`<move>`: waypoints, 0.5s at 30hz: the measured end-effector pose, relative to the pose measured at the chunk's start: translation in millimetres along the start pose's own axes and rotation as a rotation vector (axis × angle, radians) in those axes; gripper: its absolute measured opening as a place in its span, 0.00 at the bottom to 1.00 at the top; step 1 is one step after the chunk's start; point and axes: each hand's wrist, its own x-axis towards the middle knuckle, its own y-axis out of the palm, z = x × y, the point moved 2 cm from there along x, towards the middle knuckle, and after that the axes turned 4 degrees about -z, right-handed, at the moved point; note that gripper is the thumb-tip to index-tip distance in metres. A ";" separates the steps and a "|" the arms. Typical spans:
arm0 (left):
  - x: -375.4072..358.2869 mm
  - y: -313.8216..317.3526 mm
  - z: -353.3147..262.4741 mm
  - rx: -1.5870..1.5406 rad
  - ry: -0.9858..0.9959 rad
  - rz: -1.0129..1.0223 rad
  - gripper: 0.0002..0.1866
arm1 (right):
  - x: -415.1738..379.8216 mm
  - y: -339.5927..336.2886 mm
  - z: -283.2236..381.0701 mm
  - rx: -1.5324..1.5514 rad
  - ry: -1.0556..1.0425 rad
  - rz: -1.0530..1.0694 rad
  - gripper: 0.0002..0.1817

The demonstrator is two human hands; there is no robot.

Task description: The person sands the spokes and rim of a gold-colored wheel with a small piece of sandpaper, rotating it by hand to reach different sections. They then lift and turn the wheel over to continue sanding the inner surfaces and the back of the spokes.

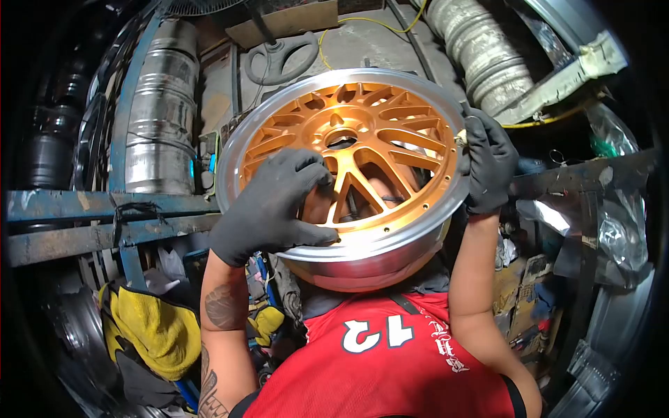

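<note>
A wheel rim [408, 233] with gold mesh spokes and a polished silver lip is tilted in front of my torso, its face toward me. My left hand [272, 205], in a dark grey glove, lies across the rim's lower left. Its thumb presses on the lip by a small bolt hole, and its fingers curl over the spokes. At the right edge, my right hand [490, 160], gloved alike, closes around the lip. A small pale yellowish bit [460, 138] shows at its fingertips. The right fingers behind the lip are hidden.
Stacked silver wheels [162, 104] stand at the left, and dusty ones [481, 59] at the upper right. A blue metal frame [77, 205] runs along the left. Behind the rim is a steering wheel [282, 61]. A yellow towel [155, 333] hangs lower left.
</note>
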 end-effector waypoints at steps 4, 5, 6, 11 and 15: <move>-4.4 -8.9 8.3 -0.004 -0.085 0.122 0.33 | 2.9 -9.2 1.1 -0.071 0.073 0.053 0.14; -10.2 -13.5 13.7 -0.009 -0.132 0.130 0.34 | 2.3 -10.9 1.1 -0.082 0.082 0.063 0.14; -19.0 -17.5 20.4 -0.012 -0.184 0.131 0.34 | 1.1 -9.5 -0.9 -0.064 0.067 0.052 0.14; -68.9 -23.9 33.3 -0.584 -0.758 -0.157 0.27 | 0.6 -10.9 -4.2 0.067 0.077 0.090 0.15; -113.3 10.7 71.5 -0.309 -0.353 -0.455 0.09 | 3.6 -10.6 -5.7 0.028 0.032 0.057 0.15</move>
